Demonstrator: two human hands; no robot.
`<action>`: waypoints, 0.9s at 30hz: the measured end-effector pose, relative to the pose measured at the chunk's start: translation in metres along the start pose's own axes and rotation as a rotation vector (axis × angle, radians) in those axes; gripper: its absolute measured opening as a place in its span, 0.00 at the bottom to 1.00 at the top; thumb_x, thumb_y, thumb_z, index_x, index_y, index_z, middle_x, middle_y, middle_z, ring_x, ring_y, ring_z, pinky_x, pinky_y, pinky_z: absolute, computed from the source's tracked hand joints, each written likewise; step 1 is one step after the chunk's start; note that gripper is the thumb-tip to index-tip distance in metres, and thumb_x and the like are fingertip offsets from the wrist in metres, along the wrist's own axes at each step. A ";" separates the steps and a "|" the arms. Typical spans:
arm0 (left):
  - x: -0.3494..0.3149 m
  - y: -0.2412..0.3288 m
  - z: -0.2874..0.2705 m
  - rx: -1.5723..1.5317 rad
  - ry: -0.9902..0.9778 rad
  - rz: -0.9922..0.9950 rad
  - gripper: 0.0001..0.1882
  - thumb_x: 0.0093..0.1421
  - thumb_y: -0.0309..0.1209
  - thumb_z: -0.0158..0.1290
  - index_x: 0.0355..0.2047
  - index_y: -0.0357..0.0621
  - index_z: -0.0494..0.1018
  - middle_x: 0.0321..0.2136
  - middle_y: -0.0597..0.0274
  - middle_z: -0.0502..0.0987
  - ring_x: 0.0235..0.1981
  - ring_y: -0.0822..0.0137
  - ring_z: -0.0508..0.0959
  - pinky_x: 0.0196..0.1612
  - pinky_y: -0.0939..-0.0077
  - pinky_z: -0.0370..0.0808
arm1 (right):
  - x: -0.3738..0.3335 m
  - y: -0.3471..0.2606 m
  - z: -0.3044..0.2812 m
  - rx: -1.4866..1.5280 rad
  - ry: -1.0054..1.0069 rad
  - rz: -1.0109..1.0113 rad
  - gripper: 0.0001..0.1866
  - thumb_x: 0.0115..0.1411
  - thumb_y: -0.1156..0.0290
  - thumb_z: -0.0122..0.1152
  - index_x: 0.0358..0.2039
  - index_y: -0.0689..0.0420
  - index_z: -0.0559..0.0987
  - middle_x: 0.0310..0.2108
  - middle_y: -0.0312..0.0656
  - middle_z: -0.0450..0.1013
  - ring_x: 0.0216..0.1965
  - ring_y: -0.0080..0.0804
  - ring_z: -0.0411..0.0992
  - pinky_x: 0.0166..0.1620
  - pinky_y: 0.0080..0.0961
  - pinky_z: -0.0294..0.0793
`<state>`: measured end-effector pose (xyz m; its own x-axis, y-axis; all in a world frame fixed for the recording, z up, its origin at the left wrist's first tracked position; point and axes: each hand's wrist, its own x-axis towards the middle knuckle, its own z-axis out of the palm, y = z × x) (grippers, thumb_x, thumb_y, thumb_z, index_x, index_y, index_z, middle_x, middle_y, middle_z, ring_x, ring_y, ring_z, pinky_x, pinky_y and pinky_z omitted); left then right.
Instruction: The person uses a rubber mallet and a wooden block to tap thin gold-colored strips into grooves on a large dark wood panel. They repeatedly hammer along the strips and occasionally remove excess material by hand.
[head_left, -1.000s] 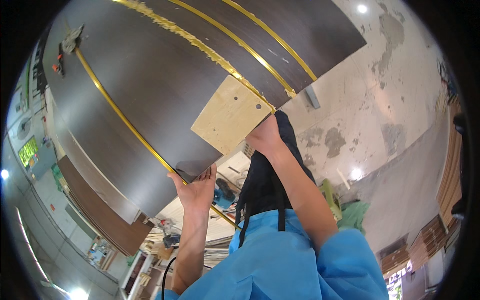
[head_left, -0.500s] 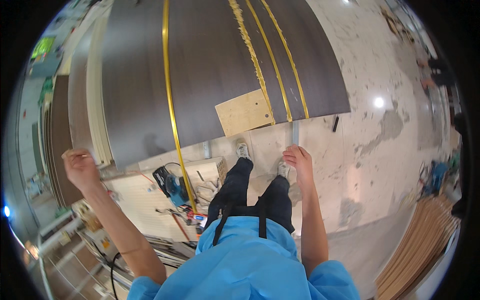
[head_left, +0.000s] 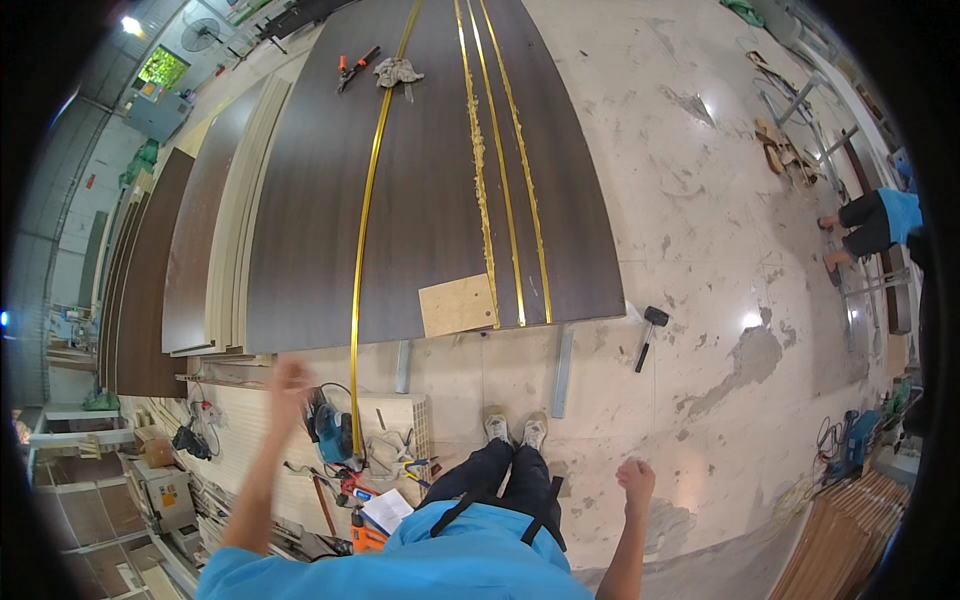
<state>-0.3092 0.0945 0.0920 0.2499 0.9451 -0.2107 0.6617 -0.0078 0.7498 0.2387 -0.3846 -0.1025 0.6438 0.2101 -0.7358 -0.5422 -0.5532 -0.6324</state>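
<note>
My left hand is smeared by motion, so its fingers cannot be read; it hovers near a blue power tool. My right hand is closed in a loose fist over the floor at the right, with nothing seen in it. In front of me lies a large dark panel. A long gold strip runs along it and hangs past its near edge. Three more gold lines, one with ragged yellowish edges, cross the right part. A small plywood board rests at the near edge.
A black mallet lies on the floor. Orange-handled pliers and a grey rag lie on the panel's far part. More stacked panels stand left. A person is at far right. Brown boards are stacked lower right.
The view has tilted up and shows more of the far end. My left hand has come inward to the right; my right hand is lower and its fingers have curled. My feet are now together.
</note>
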 end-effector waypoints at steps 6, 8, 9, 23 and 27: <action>0.077 0.104 0.213 0.401 -0.097 0.625 0.53 0.51 0.42 0.74 0.73 0.42 0.61 0.72 0.47 0.64 0.74 0.43 0.60 0.77 0.51 0.55 | 0.083 0.004 0.033 -0.140 -0.066 -0.219 0.18 0.69 0.61 0.60 0.43 0.67 0.84 0.32 0.46 0.83 0.32 0.31 0.81 0.36 0.30 0.79; 0.085 0.123 0.222 0.430 -0.165 0.571 0.55 0.49 0.41 0.74 0.74 0.42 0.59 0.73 0.47 0.62 0.74 0.41 0.59 0.77 0.52 0.55 | 0.123 0.002 0.032 -0.426 -0.027 -0.273 0.20 0.70 0.58 0.61 0.45 0.65 0.84 0.32 0.48 0.83 0.34 0.37 0.82 0.42 0.37 0.80; 0.094 0.130 0.225 0.505 -0.230 0.494 0.56 0.49 0.41 0.74 0.74 0.42 0.59 0.73 0.47 0.61 0.74 0.40 0.58 0.77 0.52 0.55 | 0.146 0.006 0.035 -0.453 -0.032 -0.328 0.20 0.70 0.57 0.61 0.45 0.64 0.84 0.33 0.49 0.84 0.35 0.39 0.83 0.43 0.39 0.79; 0.092 0.168 0.230 0.760 -0.216 0.004 0.65 0.45 0.33 0.79 0.79 0.50 0.52 0.75 0.51 0.60 0.78 0.50 0.58 0.79 0.51 0.58 | 0.738 0.207 0.010 -1.070 0.000 -0.121 0.53 0.64 0.35 0.64 0.69 0.73 0.68 0.66 0.67 0.70 0.65 0.62 0.71 0.65 0.49 0.72; 0.091 0.186 0.234 0.734 -0.201 -0.184 0.67 0.45 0.35 0.80 0.80 0.54 0.51 0.76 0.54 0.60 0.77 0.52 0.60 0.78 0.50 0.60 | 0.816 0.239 0.028 -0.933 -0.103 -0.086 0.60 0.62 0.31 0.65 0.70 0.78 0.63 0.61 0.71 0.73 0.62 0.65 0.74 0.65 0.50 0.73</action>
<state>0.0022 0.1028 0.0656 0.1677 0.8755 -0.4532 0.9855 -0.1369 0.1002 0.6193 -0.3231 -0.8604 0.5862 0.3261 -0.7416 0.1854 -0.9451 -0.2690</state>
